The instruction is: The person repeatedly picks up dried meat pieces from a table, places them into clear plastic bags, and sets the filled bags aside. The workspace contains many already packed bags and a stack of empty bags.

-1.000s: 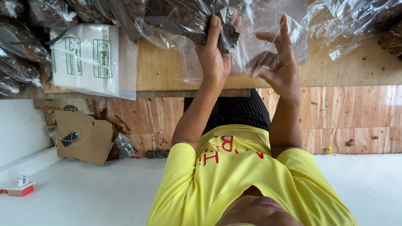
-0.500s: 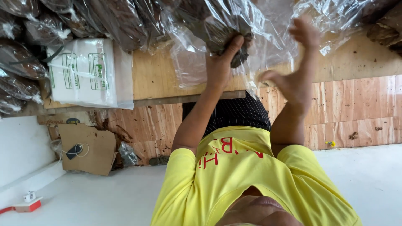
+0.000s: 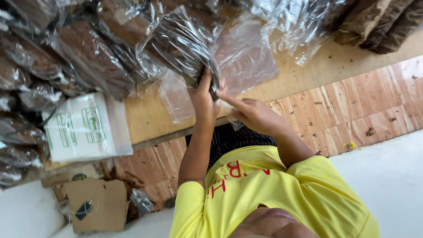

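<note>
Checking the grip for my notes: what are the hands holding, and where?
Left hand grips the brown bundle in clear plastic bag at its near end; right hand pinches the bag's open edge.

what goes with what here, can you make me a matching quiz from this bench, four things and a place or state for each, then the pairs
Things:
1. dark bundle
2. white packet
3. cardboard piece
4. bare brown bundles

Places or states:
A. on the floor below the bench, with a dark tag on it
B. unwrapped, at the top right end of the bench
C. in a clear bag, gripped by the left hand, with the right hand at the bag's mouth
D. lying flat at the bench's near edge, green print on it

Pairs: 1-C, 2-D, 3-A, 4-B
</note>
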